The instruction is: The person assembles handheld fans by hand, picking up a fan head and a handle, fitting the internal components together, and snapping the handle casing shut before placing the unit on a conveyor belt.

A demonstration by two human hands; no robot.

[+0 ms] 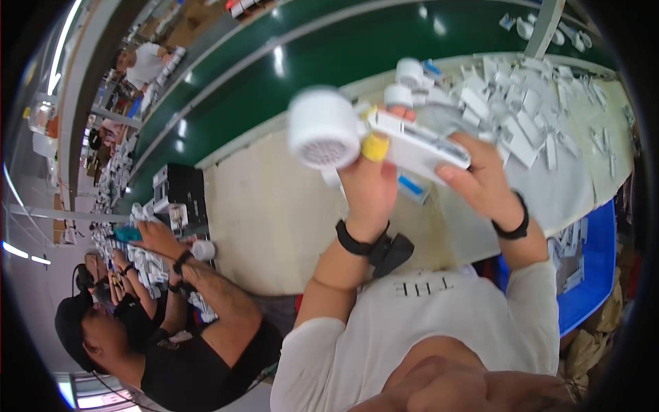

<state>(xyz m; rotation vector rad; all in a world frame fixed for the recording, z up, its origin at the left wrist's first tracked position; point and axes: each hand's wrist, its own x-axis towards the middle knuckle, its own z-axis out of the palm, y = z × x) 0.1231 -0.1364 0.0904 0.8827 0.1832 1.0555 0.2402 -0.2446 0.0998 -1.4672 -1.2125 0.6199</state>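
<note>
My left hand [371, 189], with yellow wraps on its thumb and a finger, grips a white handheld device whose round, grilled head [324, 127] is blurred by motion. The device's long white handle [419, 147] points right, a dark slot along its side. My right hand [484, 182] closes round the handle's far end, thumb on the near side. Fingers partly hide where head and handle meet. Under my hands on the table lies a white part with a blue strip [413, 185].
Loose white plastic parts [522, 130] are heaped at the table's right, with similar round heads [410, 72] at the back. A green conveyor [274, 75] runs beyond. A blue bin [590, 275] stands right. To the left, a co-worker's hand [161, 240] works near a black box [185, 189].
</note>
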